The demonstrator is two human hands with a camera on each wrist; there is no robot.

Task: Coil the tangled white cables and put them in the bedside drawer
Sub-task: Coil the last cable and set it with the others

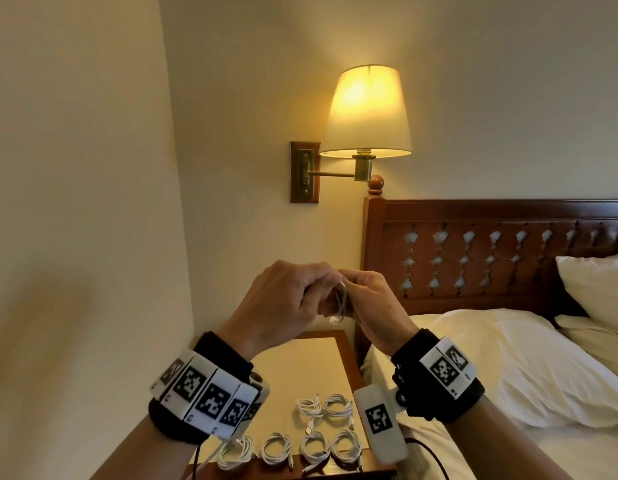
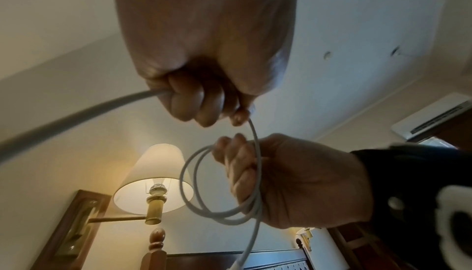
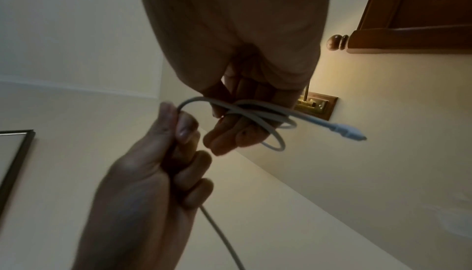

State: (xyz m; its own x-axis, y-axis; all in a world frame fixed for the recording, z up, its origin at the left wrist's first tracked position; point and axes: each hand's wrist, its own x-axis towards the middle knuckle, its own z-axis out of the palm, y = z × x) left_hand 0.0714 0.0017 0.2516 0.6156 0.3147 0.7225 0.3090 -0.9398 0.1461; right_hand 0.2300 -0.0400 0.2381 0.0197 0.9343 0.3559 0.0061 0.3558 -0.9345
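Both hands are raised above the bedside table [image 1: 300, 358] with one white cable [image 1: 340, 306] between them. My right hand [image 1: 373, 296] holds a small coil; in the left wrist view a few loops [image 2: 181, 173] pass round its fingers [image 2: 230, 165]. The plug end [image 3: 344, 132] sticks out beside that hand [image 3: 237, 133]. My left hand [image 1: 290, 299] pinches the free strand close to the coil, fingers curled [image 2: 199, 104]; the rest of the strand [image 3: 221, 234] trails down past its palm [image 3: 153, 173]. Several coiled white cables [image 1: 338, 405] lie on the table. No drawer is in view.
A lit wall lamp [image 1: 366, 112] hangs above and behind the hands. The wooden headboard [image 1: 491, 237] and the bed with white pillows [image 1: 508, 358] are on the right. A wall corner closes the left side.
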